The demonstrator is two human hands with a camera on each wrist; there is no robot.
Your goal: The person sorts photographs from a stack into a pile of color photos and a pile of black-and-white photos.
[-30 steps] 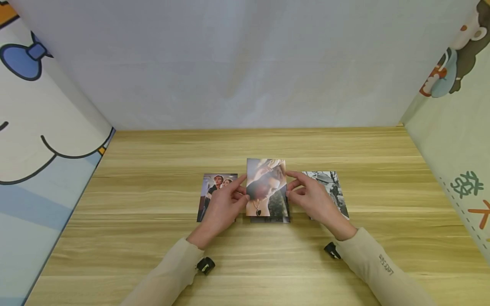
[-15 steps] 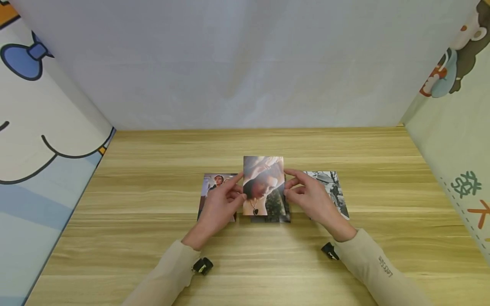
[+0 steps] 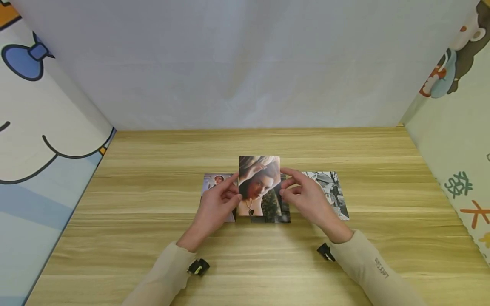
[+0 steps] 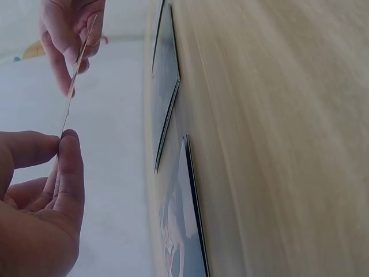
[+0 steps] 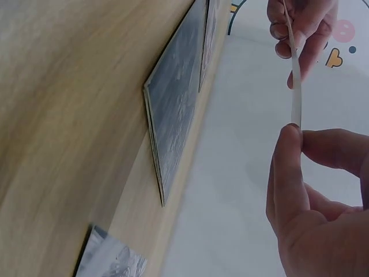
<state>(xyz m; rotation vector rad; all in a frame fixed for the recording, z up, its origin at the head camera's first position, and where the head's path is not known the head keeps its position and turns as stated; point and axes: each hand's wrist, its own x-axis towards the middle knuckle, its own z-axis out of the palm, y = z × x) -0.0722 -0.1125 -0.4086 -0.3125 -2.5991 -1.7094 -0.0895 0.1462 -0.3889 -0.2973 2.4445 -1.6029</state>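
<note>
Both hands hold up a single photo card (image 3: 254, 187) showing a person with a raised arm and a heart necklace. My left hand (image 3: 218, 206) pinches its left edge; my right hand (image 3: 306, 199) pinches the right edge. In the left wrist view the card (image 4: 78, 66) appears edge-on, raised off the table. Beneath it lies a dark photo card (image 3: 285, 217), mostly covered. A colour photo card (image 3: 208, 182) lies behind my left hand, partly hidden. Past my right hand is a black-and-white photo card (image 3: 333, 189). In the right wrist view the middle cards (image 5: 176, 104) look stacked.
The wood-grain table (image 3: 245, 263) meets a pale back wall (image 3: 245, 63). Cartoon-printed panels stand at the left (image 3: 46, 106) and right (image 3: 455, 140). A black wrist device (image 3: 199, 267) sits at the left cuff, another black device (image 3: 326, 252) at the right cuff.
Both hands have shifted slightly left with the card, and its tilt has changed so the glare is gone. More of the left card is now covered; the cards on the table stay put.
</note>
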